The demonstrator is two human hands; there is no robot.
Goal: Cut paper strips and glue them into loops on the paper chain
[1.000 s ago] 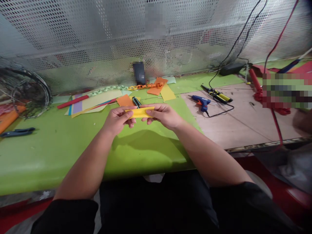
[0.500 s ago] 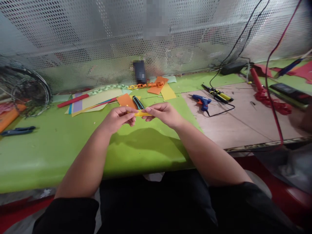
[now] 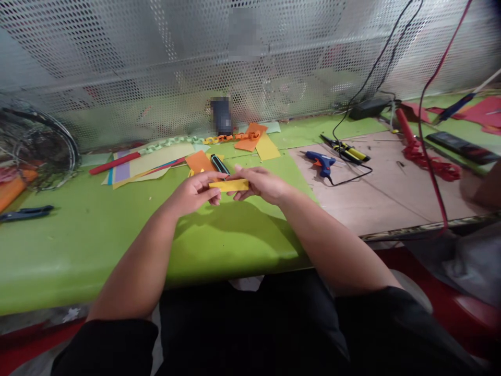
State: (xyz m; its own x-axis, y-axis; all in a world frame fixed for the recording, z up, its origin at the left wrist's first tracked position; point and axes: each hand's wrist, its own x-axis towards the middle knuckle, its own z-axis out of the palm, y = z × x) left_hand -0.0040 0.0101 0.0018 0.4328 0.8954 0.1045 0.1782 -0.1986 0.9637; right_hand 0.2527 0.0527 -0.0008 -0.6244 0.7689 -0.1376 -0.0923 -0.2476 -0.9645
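A narrow yellow paper strip [image 3: 231,185] is stretched level between my two hands, just above the green table surface. My left hand [image 3: 195,193] pinches its left end. At the other end, the fingers of my right hand [image 3: 263,185] close on the strip. Right behind the hands lies a black and teal utility knife [image 3: 219,164], beside a piece of orange paper [image 3: 199,161]. Further back stretches a paper chain [image 3: 225,139] with green, yellow and orange links.
Sheets of coloured paper [image 3: 144,164] and a red roll [image 3: 115,163] lie back left. On the right are a blue glue gun [image 3: 321,163] with its cable, yellow-handled pliers [image 3: 352,151] and a red paper chain [image 3: 432,163]. Dark scissors [image 3: 27,213] lie far left.
The yellow strip has turned so its flat face shows, and more of it is visible between the hands. My right fingers have shifted on it. The camera view has moved slightly.
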